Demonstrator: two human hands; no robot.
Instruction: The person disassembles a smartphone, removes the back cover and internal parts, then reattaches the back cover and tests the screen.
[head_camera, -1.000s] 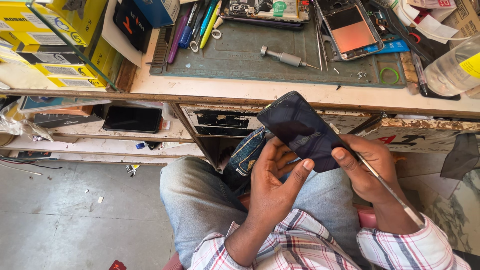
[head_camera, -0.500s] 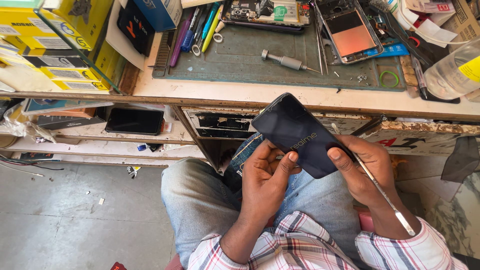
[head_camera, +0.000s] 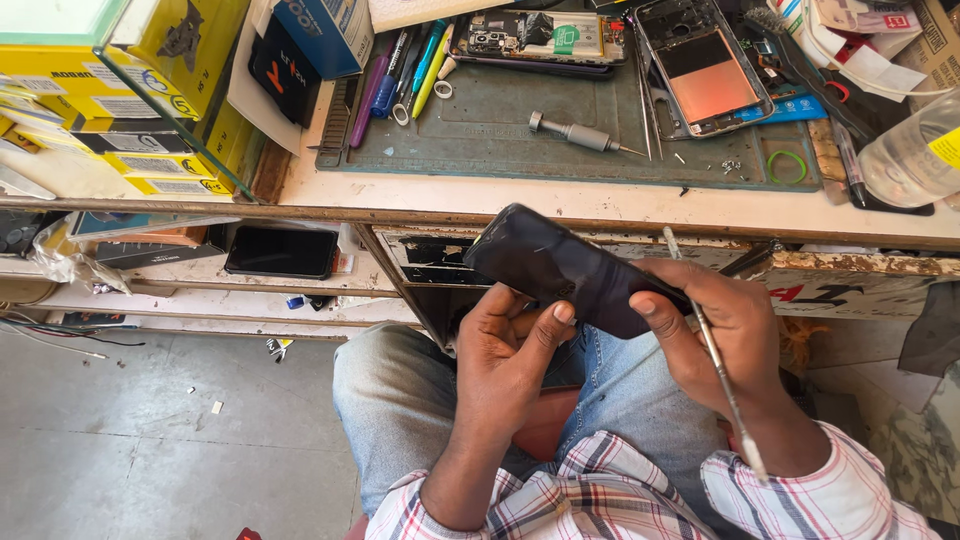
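Gripping dark phone (head_camera: 570, 270) over lap | left hand (head_camera: 505, 360) cupped beneath | right hand (head_camera: 725, 330) pinching edge, holding thin metal tool (head_camera: 715, 350)

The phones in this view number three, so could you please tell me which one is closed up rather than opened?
The dark phone held in both hands over the lap; the two on the green mat lie opened, insides showing.

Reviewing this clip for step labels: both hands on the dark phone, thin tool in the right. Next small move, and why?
Probably bring the thin metal tool tip to the dark phone edge. The left hand and right hand both grip the phone over the lap, but the tool lies along the right palm, its tip clear of the phone.
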